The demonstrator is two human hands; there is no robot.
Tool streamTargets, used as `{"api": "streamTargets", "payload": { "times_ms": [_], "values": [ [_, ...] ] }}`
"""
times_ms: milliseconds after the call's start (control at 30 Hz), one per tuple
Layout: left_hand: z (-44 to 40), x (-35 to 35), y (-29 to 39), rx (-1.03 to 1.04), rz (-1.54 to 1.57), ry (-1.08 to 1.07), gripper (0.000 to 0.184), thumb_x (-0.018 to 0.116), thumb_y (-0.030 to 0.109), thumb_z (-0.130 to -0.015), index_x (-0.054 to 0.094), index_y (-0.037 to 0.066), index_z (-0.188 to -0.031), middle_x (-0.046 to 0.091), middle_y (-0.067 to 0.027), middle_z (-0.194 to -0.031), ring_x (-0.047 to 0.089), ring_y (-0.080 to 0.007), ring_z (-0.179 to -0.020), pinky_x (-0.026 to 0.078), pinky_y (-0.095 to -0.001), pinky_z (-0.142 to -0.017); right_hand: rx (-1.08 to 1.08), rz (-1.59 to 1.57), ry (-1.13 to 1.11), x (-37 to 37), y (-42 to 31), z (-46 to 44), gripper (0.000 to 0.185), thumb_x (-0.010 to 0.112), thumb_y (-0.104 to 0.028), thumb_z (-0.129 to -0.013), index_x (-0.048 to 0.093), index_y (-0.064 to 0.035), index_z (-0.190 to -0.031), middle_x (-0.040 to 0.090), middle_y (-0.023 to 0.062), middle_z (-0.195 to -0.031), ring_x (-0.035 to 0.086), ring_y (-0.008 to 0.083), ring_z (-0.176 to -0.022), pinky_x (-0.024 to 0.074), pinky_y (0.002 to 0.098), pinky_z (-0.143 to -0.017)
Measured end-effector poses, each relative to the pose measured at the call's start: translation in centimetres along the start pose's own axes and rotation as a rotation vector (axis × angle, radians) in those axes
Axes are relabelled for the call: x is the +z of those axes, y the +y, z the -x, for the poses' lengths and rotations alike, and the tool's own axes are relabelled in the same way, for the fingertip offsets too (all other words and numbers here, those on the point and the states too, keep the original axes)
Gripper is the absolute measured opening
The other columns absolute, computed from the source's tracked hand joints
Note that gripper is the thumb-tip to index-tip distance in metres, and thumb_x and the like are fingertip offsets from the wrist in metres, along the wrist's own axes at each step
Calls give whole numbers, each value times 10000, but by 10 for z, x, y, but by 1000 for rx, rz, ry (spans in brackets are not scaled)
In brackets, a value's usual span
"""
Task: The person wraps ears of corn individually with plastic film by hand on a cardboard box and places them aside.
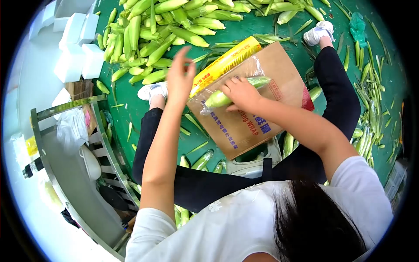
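My right hand (242, 93) is closed over a green ear of corn (216, 99), which lies on a brown cardboard box (238, 137) with printed lettering. Clear plastic film (255, 69) shows around the ear and on the box top. My left hand (180, 77) is raised in the air to the left of the box, its fingers loosely bent and apart, with nothing seen in them. Along the far edge of the box lies a long yellow printed carton (227, 63), close to my left hand.
A big heap of corn (166, 26) in green husks covers the far floor. Husk leaves (371, 109) are strewn on the right. White foam boxes (72, 35) and a metal-framed rack (70, 102) stand on the left. Several wrapped ears (203, 160) lie beneath my legs.
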State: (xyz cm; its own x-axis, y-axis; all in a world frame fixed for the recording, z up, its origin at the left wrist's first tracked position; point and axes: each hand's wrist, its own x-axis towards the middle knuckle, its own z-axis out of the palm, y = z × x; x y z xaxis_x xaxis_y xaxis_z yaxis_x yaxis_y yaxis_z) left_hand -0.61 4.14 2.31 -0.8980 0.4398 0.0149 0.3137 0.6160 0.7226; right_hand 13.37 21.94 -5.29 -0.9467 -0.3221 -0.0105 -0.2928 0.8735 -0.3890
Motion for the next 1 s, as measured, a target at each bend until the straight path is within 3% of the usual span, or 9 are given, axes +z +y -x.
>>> {"api": "streamTargets", "payload": {
  "times_ms": [67, 133, 233, 333, 467, 700, 867, 967, 1000],
  "values": [
    [-12, 62, -17, 335, 185, -277, 463, 623, 79, -945, 574, 157, -1399, 642, -86, -1285, 660, -238, -1083, 539, -360, -911, -55, 59, -96, -2, 2, 9, 645, 845, -395, -675, 616, -126, -1215, 644, 70, -1084, 605, 250, -1098, 460, 406, -911],
    [1, 117, -9, 579, -81, -510, 382, 597, 243, -978, 620, 197, -1357, 503, -78, -1490, 424, -288, -1417, 370, -522, -1122, -5, -132, -158, -5, 3, 13, 707, 880, -312, -619, 627, -113, -1249, 665, 103, -1138, 628, 288, -1088, 486, 413, -939],
    [16, 154, -10, 453, -53, -472, 446, 564, 360, -963, 577, 279, -1402, 366, -41, -1594, 206, -302, -1522, 166, -615, -1190, 40, -444, -475, -19, 13, 14, 766, 886, -366, -581, 641, -64, -1241, 685, 158, -1191, 668, 339, -1019, 523, 416, -910],
    [30, 159, -3, 659, -464, -417, 533, 571, 360, -934, 497, 351, -1462, 282, -29, -1636, 217, -308, -1521, 172, -628, -1185, 32, -457, -1008, -22, 14, -7, 830, 880, -467, -612, 623, -71, -1294, 671, 151, -1248, 653, 308, -1083, 503, 388, -956],
    [50, 162, 7, 657, -563, -381, 608, 590, 452, -904, 430, 413, -1490, 284, -36, -1634, 252, -275, -1509, 185, -625, -1182, -214, -505, -997, -13, 14, -7, 973, 812, -645, -636, 574, -75, -1388, 590, 167, -1383, 552, 307, -1258, 413, 363, -1071],
    [70, 168, 9, 694, -426, -320, 566, 607, 462, -903, 495, 380, -1452, 312, -39, -1622, 302, -276, -1484, 182, -604, -1186, -132, -82, -1141, -48, -49, 33, 757, 781, -578, -571, 711, -164, -1201, 737, 136, -1015, 706, 294, -936, 549, 417, -824],
    [71, 163, 15, 684, -337, -330, 537, 601, 424, -907, 522, 369, -1435, 333, -39, -1611, 315, -272, -1476, 196, -595, -1186, 142, -174, -628, -81, -50, 84, 626, 784, -536, -610, 713, -141, -1091, 734, 127, -976, 709, 311, -927, 554, 442, -794],
    [76, 162, 17, 679, -329, -333, 545, 613, 433, -897, 528, 368, -1431, 335, -43, -1611, 323, -274, -1471, 208, -594, -1181, 228, -200, -683, -54, -37, 91, 761, 810, -545, -584, 661, -113, -1192, 728, 155, -1009, 706, 330, -926, 555, 444, -830],
    [75, 162, 14, 682, -317, -336, 544, 612, 435, -897, 527, 372, -1431, 338, -43, -1609, 324, -273, -1471, 210, -594, -1179, 111, -266, -932, -32, -22, 67, 847, 825, -574, -596, 628, -94, -1264, 733, 131, -1039, 712, 308, -919, 557, 435, -831]
  ]
}}
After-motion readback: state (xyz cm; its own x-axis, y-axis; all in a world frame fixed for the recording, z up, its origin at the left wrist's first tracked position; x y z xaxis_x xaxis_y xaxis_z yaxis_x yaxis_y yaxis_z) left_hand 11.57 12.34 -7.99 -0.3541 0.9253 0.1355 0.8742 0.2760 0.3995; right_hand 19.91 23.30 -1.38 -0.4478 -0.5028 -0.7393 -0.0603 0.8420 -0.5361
